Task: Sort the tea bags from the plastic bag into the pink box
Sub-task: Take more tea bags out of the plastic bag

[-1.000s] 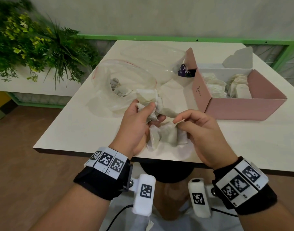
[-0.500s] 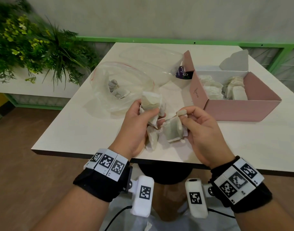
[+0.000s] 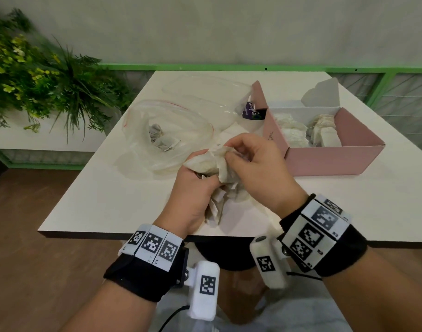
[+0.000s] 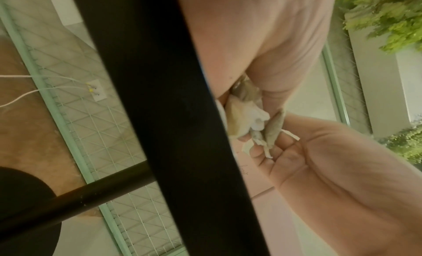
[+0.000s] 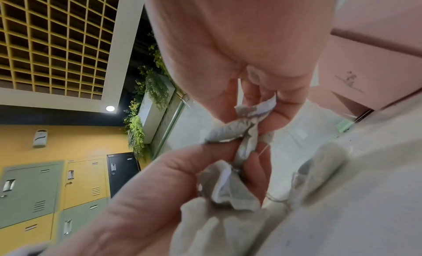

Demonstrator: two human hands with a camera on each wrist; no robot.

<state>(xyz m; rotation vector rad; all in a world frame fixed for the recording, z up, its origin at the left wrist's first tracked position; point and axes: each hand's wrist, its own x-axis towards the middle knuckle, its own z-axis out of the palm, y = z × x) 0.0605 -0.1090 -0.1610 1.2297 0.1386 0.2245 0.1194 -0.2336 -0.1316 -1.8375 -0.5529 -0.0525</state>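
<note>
My left hand point(image 3: 193, 188) grips a bunch of pale tea bags point(image 3: 210, 164) above the near part of the white table point(image 3: 109, 195). My right hand point(image 3: 250, 161) pinches the top of the same bunch of tea bags point(image 5: 242, 130) from the right. More bags point(image 3: 216, 209) hang below my left palm. The clear plastic bag point(image 3: 167, 137) lies open behind my hands with a few tea bags point(image 3: 162, 140) inside. The pink box point(image 3: 325, 159) stands open to the right and holds several tea bags point(image 3: 294, 133). In the left wrist view both hands hold the tea bags point(image 4: 251, 119).
A second clear plastic bag point(image 3: 205, 97) lies at the back beside a purple label point(image 3: 252, 112). The box's pink flap point(image 3: 259, 97) and white flap point(image 3: 325, 94) stand up. Green plants point(image 3: 37, 80) fill the left. The table's near edge point(image 3: 133, 234) lies just below my wrists.
My right hand has moved left and up from its own tea bag to the bunch in my left hand. Both hands now meet on it, slightly farther from me.
</note>
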